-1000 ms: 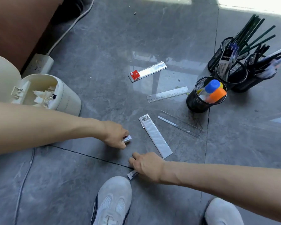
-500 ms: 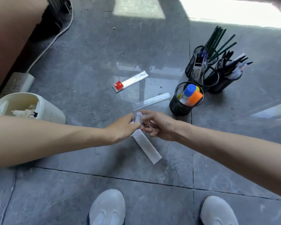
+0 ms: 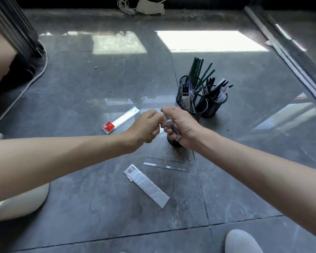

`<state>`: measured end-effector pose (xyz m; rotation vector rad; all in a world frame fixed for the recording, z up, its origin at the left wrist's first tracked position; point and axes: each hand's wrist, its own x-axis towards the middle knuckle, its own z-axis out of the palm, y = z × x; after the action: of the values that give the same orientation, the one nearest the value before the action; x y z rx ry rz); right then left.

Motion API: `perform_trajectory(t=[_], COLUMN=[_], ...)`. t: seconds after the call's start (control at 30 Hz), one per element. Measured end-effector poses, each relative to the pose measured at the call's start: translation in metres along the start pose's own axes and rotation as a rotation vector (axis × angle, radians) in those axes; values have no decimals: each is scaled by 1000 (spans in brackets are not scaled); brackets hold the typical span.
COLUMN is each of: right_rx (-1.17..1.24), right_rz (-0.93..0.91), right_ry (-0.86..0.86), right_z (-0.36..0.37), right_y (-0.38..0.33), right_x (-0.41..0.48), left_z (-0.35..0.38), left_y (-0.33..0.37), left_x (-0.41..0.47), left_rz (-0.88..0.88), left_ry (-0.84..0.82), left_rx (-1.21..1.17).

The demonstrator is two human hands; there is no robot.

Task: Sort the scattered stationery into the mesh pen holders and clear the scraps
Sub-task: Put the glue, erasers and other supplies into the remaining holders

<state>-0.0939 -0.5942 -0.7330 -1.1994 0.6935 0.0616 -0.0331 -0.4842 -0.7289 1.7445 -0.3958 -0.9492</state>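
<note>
Above the floor's middle, we grip scraps (image 3: 167, 122) in the right hand (image 3: 183, 129), left hand (image 3: 146, 127) pinching them; pens (image 3: 197, 73) fill holders (image 3: 212, 108); red-tagged ruler (image 3: 120, 119), clear ruler (image 3: 167, 164), wrapper (image 3: 146, 185) remain.

Boxed ruler (image 3: 120, 120) left of pen holders (image 3: 214, 109); clear ruler (image 3: 167, 164), wrapper (image 3: 147, 186) on floor (image 3: 80, 207) nearer camera.

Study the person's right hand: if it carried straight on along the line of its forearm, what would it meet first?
The left hand, which sits directly ahead and seems to touch it at the small scraps the right hand holds. Beyond that, probably lower down, lies the red-labelled ruler.
</note>
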Motion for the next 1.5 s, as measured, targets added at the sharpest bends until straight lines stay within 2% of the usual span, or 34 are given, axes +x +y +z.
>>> perform_trajectory(t=[0.07, 0.13, 0.27, 0.4, 0.57, 0.77, 0.97, 1.13, 1.5], right_rx=[14, -66, -470, -863, -1060, -1125, -1156, -1195, -1121], right_rz=[-59, -104, -147, -164, -178, -195, -170, -129, -122], right_ry=[21, 69, 198, 185, 238, 202, 196, 101, 44], right_z=[-8, -19, -41, -49, -51, -52, -53, -54, -47], right_y=[-13, -27, -45, -49, -43, -47, -48, -48, -54], right_x=[0, 3, 18, 33, 45, 46, 54, 55, 50], left_z=[7, 13, 25, 34, 36, 31, 24, 18, 18], left_y=[6, 8, 10, 5, -6, -10, -13, -20, -23], left_x=[11, 24, 44, 55, 62, 66, 67, 66, 69], left_rz=[-29, -40, 20, -20, -21, 56, 30, 7, 30], left_ry=[51, 62, 7, 35, 131, 168, 204, 210, 177], left_rx=[-14, 84, 260, 394, 414, 485, 453, 426, 485])
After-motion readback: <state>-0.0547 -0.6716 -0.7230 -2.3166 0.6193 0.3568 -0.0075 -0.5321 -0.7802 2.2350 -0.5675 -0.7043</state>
